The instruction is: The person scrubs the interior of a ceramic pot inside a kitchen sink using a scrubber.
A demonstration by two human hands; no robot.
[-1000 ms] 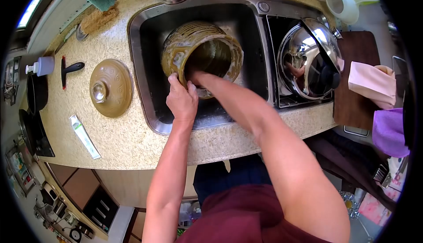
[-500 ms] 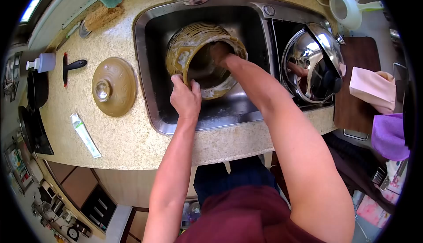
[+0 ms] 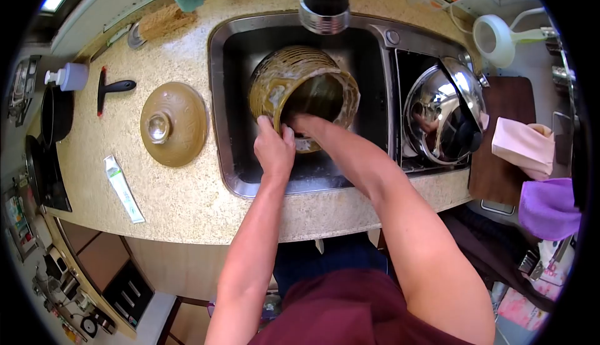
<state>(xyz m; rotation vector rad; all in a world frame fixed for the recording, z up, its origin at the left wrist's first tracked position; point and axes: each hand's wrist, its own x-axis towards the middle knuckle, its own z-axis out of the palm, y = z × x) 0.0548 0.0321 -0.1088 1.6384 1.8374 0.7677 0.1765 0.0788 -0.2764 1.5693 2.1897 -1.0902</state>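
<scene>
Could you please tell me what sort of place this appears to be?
It looks like a kitchen, probably a home one: there is a steel sink set into a speckled countertop, with a cutting board lying to the right of the sink.

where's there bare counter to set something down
The widest bare counter lies between the tube, clay lid and sink. A smaller patch lies between the squeegee and tube. Mid-sink is taken by the jar, left hand and right hand; steel lid, board and pink pouch crowd the right.
</scene>
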